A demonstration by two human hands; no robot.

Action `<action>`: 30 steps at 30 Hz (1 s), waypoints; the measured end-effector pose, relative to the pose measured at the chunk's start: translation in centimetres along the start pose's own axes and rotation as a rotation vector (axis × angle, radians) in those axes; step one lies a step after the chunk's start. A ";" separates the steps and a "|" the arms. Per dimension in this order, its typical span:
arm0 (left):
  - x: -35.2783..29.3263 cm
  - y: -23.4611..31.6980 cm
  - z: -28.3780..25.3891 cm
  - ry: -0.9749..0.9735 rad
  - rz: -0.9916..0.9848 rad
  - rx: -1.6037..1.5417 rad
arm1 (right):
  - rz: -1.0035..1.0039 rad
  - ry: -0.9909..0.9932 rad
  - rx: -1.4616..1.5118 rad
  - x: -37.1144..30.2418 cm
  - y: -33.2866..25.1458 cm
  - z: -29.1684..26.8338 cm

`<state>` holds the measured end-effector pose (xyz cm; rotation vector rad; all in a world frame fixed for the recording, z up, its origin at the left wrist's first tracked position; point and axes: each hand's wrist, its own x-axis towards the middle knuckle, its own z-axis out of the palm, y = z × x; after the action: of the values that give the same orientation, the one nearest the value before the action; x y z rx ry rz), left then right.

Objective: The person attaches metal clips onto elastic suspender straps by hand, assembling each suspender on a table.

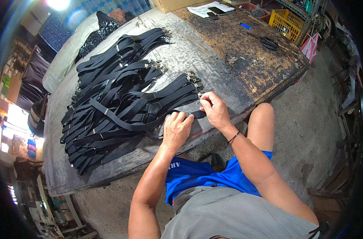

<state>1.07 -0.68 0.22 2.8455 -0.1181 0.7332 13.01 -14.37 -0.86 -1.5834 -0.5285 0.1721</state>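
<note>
Black elastic suspenders lie in a large heap across the table, their metal clips bunched toward the right. My left hand is closed at the table's near edge, its fingers pinching a black suspender strap. That strap stretches from the left fingertips to beneath my right hand. The right thumb and forefinger are pinched together at a small metal suspender clip; the fingers partly hide it. A dark leather-like joining patch shows among the straps just left of my hands.
A worn table spans the view. Black scissors, a blue marker-like object, phones and papers lie on its far part. A yellow crate stands beyond the right corner. At the far left sits a pale sack of black pieces.
</note>
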 end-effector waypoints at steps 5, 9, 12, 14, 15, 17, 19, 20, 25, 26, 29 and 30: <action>-0.2 -0.4 0.5 0.056 0.025 -0.011 | -0.253 -0.034 -0.108 -0.9 0.7 0.3; -0.7 -0.7 0.9 0.166 -0.079 -0.170 | -0.391 -0.099 -0.263 -1.7 -0.1 0.5; -0.9 -0.7 0.9 0.198 -0.105 -0.222 | -0.468 -0.162 -0.321 -1.8 0.1 0.5; -1.0 -0.7 1.0 0.199 -0.122 -0.237 | -0.464 -0.191 -0.343 -1.9 -0.3 0.4; -1.0 -0.7 1.1 0.199 -0.124 -0.237 | -0.461 -0.218 -0.365 -2.0 -0.5 0.4; -1.0 -0.7 1.2 0.206 -0.115 -0.236 | -0.500 -0.225 -0.380 -2.0 -0.3 0.3; -1.1 -0.8 1.2 0.208 -0.115 -0.244 | -0.539 -0.230 -0.396 -2.0 -0.2 0.4; -1.1 -0.8 1.2 0.210 -0.113 -0.251 | -0.533 -0.233 -0.403 -2.0 -0.1 0.4; -1.1 -0.9 1.3 0.223 -0.119 -0.254 | -0.539 -0.237 -0.411 -2.0 -0.2 0.4; -1.2 -0.9 1.3 0.237 -0.111 -0.264 | -0.538 -0.242 -0.412 -2.0 -0.2 0.4; -1.1 -0.9 1.4 0.239 -0.114 -0.262 | -0.551 -0.242 -0.423 -2.0 -0.1 0.3; -1.1 -0.8 1.4 0.240 -0.116 -0.262 | -0.566 -0.236 -0.432 -2.0 -0.1 0.4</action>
<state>0.87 -0.12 -1.66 2.4749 -0.0117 0.9495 11.11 -14.90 -1.18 -1.7676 -1.2388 -0.2016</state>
